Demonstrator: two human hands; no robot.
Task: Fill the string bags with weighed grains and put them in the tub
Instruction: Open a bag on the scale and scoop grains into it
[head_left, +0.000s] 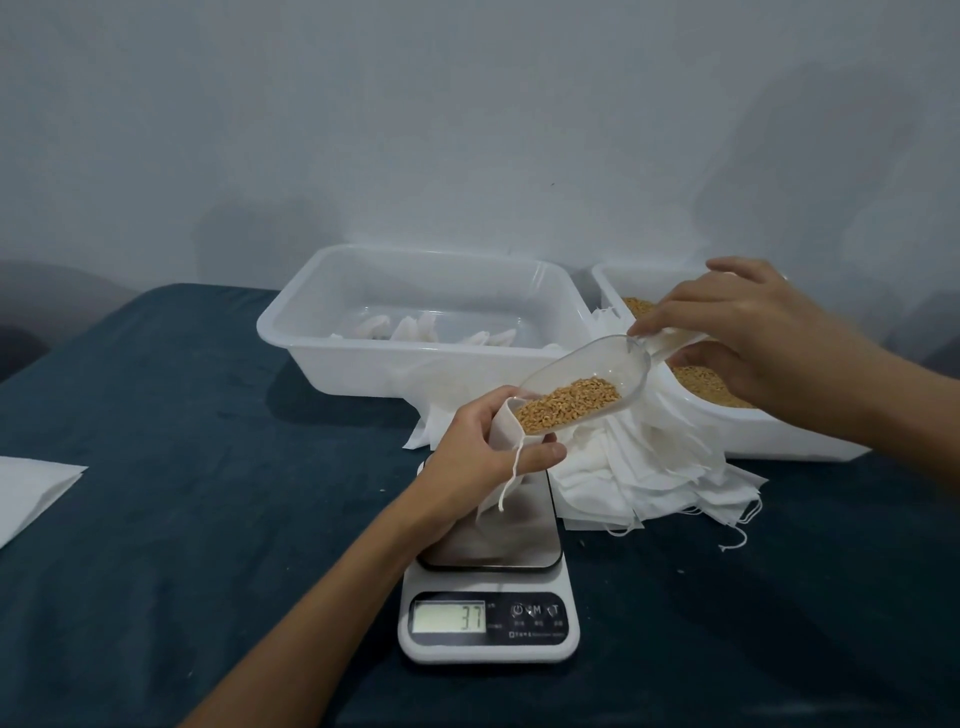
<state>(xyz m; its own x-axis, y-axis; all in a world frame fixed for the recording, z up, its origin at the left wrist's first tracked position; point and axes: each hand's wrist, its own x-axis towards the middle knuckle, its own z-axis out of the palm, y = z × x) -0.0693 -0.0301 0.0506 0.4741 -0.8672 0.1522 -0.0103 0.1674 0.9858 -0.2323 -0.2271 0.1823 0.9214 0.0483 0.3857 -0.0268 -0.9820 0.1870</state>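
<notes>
- Scale (488, 613) on the bench (182, 467) is reading 37.
- Left hand (480, 441) grip is pinching the bag (511, 415) open above the scale.
- Right hand (737, 332) grip is pinching the scoop (597, 379), tipping grains (566, 402) in.
- Empty bags (649, 467) are piling beside it; many seem left.
- Few filled bags are lying in the tub (415, 364).

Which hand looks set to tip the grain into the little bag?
The right hand: it holds the clear scoop of grains by its handle, mouth over the string bag, which the left hand holds open above the scale.
</notes>
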